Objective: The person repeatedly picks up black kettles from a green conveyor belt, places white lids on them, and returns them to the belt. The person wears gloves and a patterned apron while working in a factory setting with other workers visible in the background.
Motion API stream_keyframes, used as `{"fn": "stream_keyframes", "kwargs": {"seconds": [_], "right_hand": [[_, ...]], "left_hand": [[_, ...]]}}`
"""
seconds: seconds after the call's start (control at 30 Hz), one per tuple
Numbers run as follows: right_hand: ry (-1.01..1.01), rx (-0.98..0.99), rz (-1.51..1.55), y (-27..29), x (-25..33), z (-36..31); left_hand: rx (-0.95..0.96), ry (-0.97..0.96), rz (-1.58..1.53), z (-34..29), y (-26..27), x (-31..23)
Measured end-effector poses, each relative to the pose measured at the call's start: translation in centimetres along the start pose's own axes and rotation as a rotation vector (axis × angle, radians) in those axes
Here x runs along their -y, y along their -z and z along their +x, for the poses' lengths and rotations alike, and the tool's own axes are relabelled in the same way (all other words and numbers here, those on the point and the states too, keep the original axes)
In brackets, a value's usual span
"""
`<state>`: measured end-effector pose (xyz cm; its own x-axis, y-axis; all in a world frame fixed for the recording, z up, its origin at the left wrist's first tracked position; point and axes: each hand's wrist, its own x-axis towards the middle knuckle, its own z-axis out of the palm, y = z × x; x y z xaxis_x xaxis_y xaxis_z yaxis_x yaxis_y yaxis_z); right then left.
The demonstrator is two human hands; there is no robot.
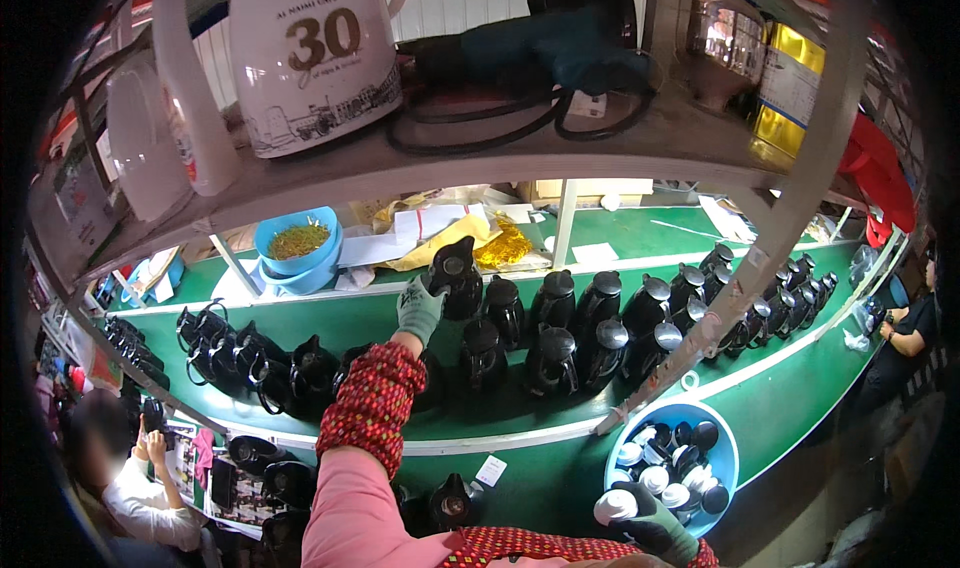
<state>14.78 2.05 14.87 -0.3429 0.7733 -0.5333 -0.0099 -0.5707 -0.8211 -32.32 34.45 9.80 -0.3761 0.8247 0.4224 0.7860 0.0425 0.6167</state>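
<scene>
My left hand (420, 310), in a pale green glove, reaches forward over the green bench and grips a black jug (457, 286) that has no lid on its top. Around it stand black jugs with lids (556, 353), in rows running off to the right. To the left are several black jugs without lids (312, 368). Low at the right, my gloved right hand (655, 526) is closed on a white round lid (614, 507). That hand is beside a light blue basin (733, 455) full of black and white lids (676, 468). Another black jug (455, 503) stands close to my body.
Overhead, a shelf (560, 158) carries a white printed kettle (315, 58) and a black cable; its slanted post (745, 288) crosses the rows. Blue bowls (300, 268) and papers lie behind. A person (150, 498) sits at left, another (905, 328) stands far right.
</scene>
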Motion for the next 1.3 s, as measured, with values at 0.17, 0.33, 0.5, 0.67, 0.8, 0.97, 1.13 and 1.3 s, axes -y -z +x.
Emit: {"fn": "stream_keyframes", "kwargs": {"seconds": [0.17, 0.33, 0.5, 0.67, 0.8, 0.97, 1.13, 1.3], "right_hand": [[-0.019, 0.119, 0.109, -1.4, 0.1, -1.3], [-0.114, 0.274, 0.822, 0.8, -4.3, 1.0], [0.045, 0.157, 0.696, 0.5, -3.1, 1.9], [0.724, 0.092, -0.264, 2.7, -5.8, 3.4], [0.941, -0.032, -0.636, 1.1, -4.2, 2.4], [0.281, 0.220, 0.074, 0.6, -5.1, 5.0], [0.631, 0.121, -0.591, -0.4, -5.1, 8.3], [0.680, 0.206, -1.227, -2.4, -1.3, 8.7]], "left_hand": [[-0.040, -0.112, -0.248, -8.1, 9.6, -4.2], [0.342, 0.171, -0.865, -20.5, 14.8, -9.4], [0.426, 0.129, -0.404, -33.6, 10.8, -8.5], [0.434, 0.092, -0.185, -41.5, 6.2, -8.0], [0.517, 0.025, -0.117, -42.8, 4.7, -6.4], [0.494, 0.089, -0.075, -43.9, 5.5, -6.0], [0.673, 0.088, -0.056, -42.8, 4.3, -6.2], [0.753, -0.067, -0.092, -40.8, 3.5, -8.9]]}}
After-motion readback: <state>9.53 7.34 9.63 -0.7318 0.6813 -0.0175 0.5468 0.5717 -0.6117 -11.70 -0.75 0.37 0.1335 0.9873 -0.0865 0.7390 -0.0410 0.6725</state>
